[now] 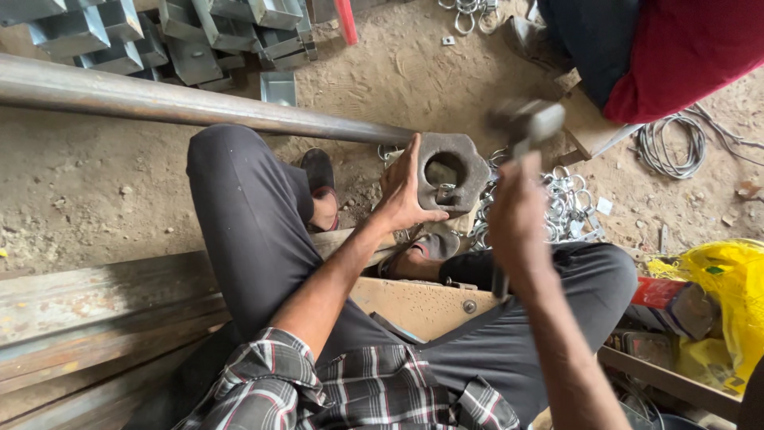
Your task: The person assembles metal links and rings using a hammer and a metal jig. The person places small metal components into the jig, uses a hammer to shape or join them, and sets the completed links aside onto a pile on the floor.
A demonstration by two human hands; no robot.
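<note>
light: soft daylight, even | shadows: faint | blur: hammer head [527, 121] motion-smeared | rest sharp

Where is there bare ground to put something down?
Bare dirt lies left of the knee, between the long pipe and the planks. More lies above the pipe, beside the metal brackets. Around the block and ring pile it is crowded.
</note>
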